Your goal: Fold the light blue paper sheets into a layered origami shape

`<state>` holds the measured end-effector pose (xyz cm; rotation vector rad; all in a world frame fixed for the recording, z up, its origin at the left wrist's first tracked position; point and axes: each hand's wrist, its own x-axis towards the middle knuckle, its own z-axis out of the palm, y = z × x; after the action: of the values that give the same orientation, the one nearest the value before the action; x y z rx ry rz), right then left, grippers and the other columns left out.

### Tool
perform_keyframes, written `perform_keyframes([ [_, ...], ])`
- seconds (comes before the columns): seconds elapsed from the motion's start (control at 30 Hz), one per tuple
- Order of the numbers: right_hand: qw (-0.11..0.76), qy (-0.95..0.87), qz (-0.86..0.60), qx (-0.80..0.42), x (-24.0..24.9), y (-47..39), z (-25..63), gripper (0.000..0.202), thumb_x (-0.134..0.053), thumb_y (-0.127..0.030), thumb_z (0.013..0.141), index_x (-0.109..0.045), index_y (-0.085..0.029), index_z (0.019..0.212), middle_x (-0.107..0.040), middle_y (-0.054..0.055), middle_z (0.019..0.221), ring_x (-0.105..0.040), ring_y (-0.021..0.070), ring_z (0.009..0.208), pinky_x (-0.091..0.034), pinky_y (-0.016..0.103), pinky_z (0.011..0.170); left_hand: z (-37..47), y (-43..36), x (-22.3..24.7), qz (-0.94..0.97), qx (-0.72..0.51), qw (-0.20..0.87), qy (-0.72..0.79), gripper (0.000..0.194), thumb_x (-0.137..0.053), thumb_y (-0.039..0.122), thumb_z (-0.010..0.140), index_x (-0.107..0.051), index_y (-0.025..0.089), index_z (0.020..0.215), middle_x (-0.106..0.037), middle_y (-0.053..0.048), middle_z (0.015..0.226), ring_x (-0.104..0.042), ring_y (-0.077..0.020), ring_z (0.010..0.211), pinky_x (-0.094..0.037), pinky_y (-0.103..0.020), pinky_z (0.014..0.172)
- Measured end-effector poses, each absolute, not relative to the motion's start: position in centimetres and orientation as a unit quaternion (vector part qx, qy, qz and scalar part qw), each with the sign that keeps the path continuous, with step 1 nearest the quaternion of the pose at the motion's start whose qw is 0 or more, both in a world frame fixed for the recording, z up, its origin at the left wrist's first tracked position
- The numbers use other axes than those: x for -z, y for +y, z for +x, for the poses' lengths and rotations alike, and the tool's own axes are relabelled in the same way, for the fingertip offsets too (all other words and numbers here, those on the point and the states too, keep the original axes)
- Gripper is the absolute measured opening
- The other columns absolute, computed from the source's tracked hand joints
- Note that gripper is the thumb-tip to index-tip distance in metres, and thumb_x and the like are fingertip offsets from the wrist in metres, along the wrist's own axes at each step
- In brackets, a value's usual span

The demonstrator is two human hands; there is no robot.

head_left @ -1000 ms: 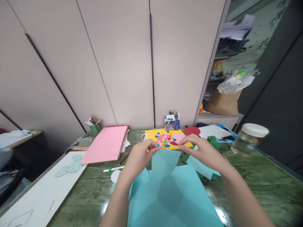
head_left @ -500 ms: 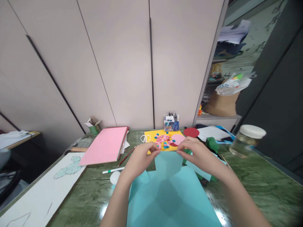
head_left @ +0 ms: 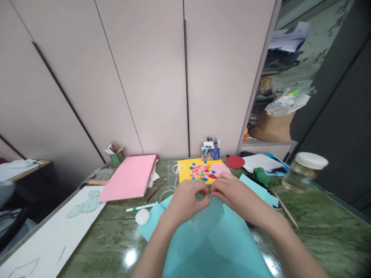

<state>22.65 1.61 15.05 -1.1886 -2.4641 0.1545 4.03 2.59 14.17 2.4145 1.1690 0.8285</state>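
My left hand and my right hand are close together above a large turquoise sheet. The fingers of both are pinched at the far edge of a smaller turquoise piece that lies over the sheet. Just beyond my fingertips, a yellow sheet carries many small pink, blue and yellow pieces and a pink paper circle. White-handled scissors rest at the yellow sheet's left side. More turquoise paper lies beyond my right wrist.
Left are a pink folder, a cactus drawing, a pencil, a marker and a white round object. Right are a lidded jar, a wooden stick and a red circle. A pen box stands behind.
My hands have come closer together, my left hand moving right and slightly nearer. The smaller turquoise piece between them has shifted, and the large sheet's left part has moved. The wooden stick now shows more fully.
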Motion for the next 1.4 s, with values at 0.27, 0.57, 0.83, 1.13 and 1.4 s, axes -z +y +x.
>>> perform_keyframes([
  [0.27, 0.209, -0.874, -0.421, -0.124, -15.9, 0.9, 23.5, 0.023, -0.042, -0.032, 0.098, -0.058, -0.022, 0.084, -0.060, 0.004, 0.087, -0.051, 0.0202, 0.087, -0.041, 0.034, 0.073, 3.3, 2.1, -15.3, 0.850, -0.297, 0.200, 0.385, 0.013, -0.055, 0.013, 0.076, -0.066, 0.022, 0.073, -0.070, 0.003, 0.078, -0.061, -0.0137, 0.076, -0.042, -0.023, 0.076],
  [0.57, 0.259, -0.853, -0.439, -0.112, -16.8, 0.8, 25.1, 0.023, -0.044, -0.034, 0.096, -0.059, -0.022, 0.082, -0.060, 0.006, 0.086, -0.053, 0.0214, 0.086, -0.043, 0.035, 0.073, 1.7, 2.5, -15.9, 0.838, -0.304, 0.200, 0.406, 0.016, -0.051, 0.011, 0.075, -0.062, 0.021, 0.070, -0.069, 0.003, 0.076, -0.061, -0.0137, 0.074, -0.042, -0.024, 0.074],
  [0.83, 0.261, -0.852, -0.442, -0.101, -16.7, 0.8, 25.2, 0.021, -0.044, -0.033, 0.096, -0.058, -0.023, 0.084, -0.059, 0.005, 0.086, -0.053, 0.0210, 0.086, -0.043, 0.033, 0.073, 0.4, 3.1, -15.8, 0.829, -0.312, 0.167, 0.432, 0.014, -0.053, 0.013, 0.078, -0.062, 0.021, 0.071, -0.068, 0.003, 0.077, -0.060, -0.0137, 0.076, -0.040, -0.025, 0.072],
  [1.13, 0.261, -0.840, -0.470, -0.073, -16.4, 1.7, 25.9, 0.020, -0.045, -0.032, 0.095, -0.059, -0.022, 0.085, -0.060, 0.005, 0.088, -0.054, 0.0220, 0.088, -0.043, 0.035, 0.076, -0.9, 4.0, -15.2, 0.795, -0.328, 0.126, 0.494, 0.013, -0.051, 0.012, 0.078, -0.059, 0.020, 0.071, -0.066, 0.000, 0.076, -0.059, -0.0171, 0.074, -0.040, -0.027, 0.068],
  [1.4, 0.269, -0.846, -0.456, -0.067, -16.3, 1.6, 25.1, 0.017, -0.046, -0.029, 0.095, -0.059, -0.022, 0.086, -0.060, 0.005, 0.087, -0.054, 0.0219, 0.088, -0.044, 0.035, 0.075, 1.1, 3.1, -15.4, 0.804, -0.340, 0.167, 0.458, 0.012, -0.062, 0.028, 0.085, -0.064, 0.022, 0.095, -0.070, 0.000, 0.099, -0.063, -0.0160, 0.092, -0.045, -0.026, 0.082],
])
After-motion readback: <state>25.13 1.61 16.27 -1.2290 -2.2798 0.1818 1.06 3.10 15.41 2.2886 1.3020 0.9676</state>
